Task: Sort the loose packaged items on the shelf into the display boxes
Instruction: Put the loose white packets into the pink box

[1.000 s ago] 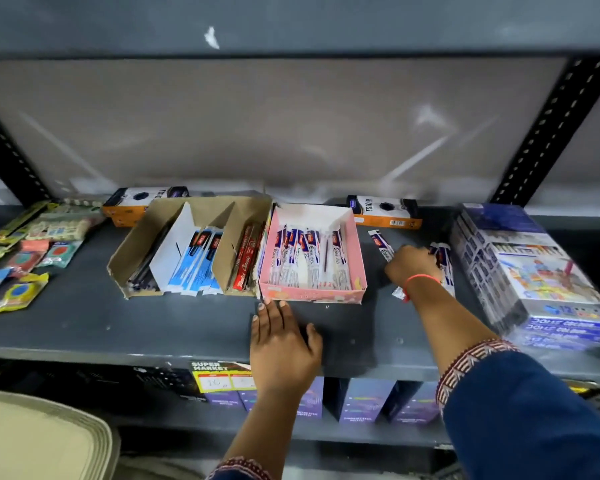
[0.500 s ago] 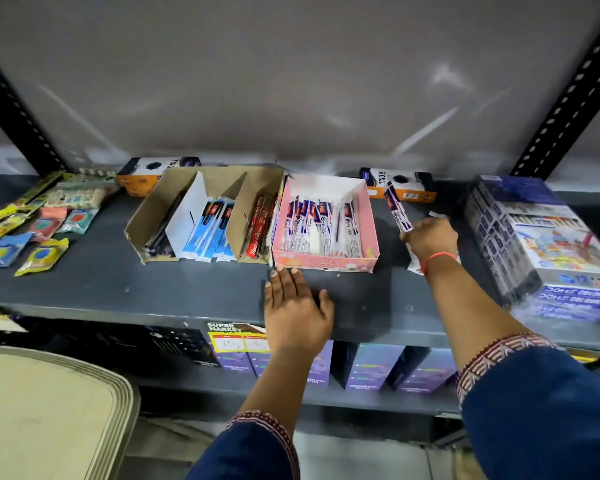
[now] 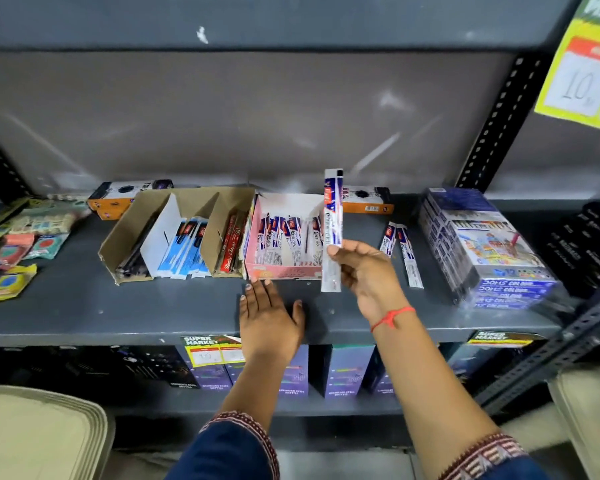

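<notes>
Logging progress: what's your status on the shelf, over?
Right hand holds one packet upright by the pink box. Left hand flat on shelf. Two loose packets remain. Path clear.

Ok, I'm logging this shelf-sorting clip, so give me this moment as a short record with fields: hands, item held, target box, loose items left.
right hand: holds one pen packet upright, lifted off the shelf
left hand: flat on the shelf, fingertips at the front of the pink box
pink box: holds matching packets standing in a row
brown box: to its left, with dark, blue and red packets in separate sections
loose packets: two, lying right of the pink box
</notes>
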A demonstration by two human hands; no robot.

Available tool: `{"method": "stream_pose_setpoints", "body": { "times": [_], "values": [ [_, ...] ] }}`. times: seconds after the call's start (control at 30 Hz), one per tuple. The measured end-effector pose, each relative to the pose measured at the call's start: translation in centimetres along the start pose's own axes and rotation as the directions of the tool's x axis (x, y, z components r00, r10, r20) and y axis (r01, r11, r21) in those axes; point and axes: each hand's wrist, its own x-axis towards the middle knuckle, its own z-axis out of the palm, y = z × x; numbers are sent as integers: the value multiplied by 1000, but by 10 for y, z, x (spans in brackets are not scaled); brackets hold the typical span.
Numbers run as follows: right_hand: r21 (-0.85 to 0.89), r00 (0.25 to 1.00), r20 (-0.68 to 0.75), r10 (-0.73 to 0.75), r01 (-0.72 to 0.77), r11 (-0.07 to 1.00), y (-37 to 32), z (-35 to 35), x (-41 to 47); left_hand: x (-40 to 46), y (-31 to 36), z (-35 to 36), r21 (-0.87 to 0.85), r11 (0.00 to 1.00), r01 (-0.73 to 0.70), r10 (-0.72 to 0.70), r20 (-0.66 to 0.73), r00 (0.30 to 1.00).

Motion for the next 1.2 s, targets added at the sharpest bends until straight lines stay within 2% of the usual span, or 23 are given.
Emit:
{"method": "stream_pose_setpoints", "body": {
  "times": [0.1,0.33,0.7,0.87,1.03,1.2],
  "values": [
    [38,998,67,17,-20,999,9,13,-6,0,-1,-1,-12,1000,8,-8,-1,1000],
    [-5,992,127,6,-6,1000,20,19,-12,-1,-1,-3,-25,1000,9,-9,16,1000],
    [-45,992,124,32,-26,999,25,26,-8,-2,-1,-4,-34,999,1,-1,4,1000],
    [-50,995,72,74,-71,996,26,34,3,0,-2,-5,-80,997,-5,5,-1,1000],
    [-254,997,-24,70,-74,964,19,55,38,-1,-2,-1,-130,991,-15,6,-69,998],
    [-564,992,-74,-104,45,825,13,76,79,2,-4,2,-153,988,-30,21,-65,998]
  ]
}}
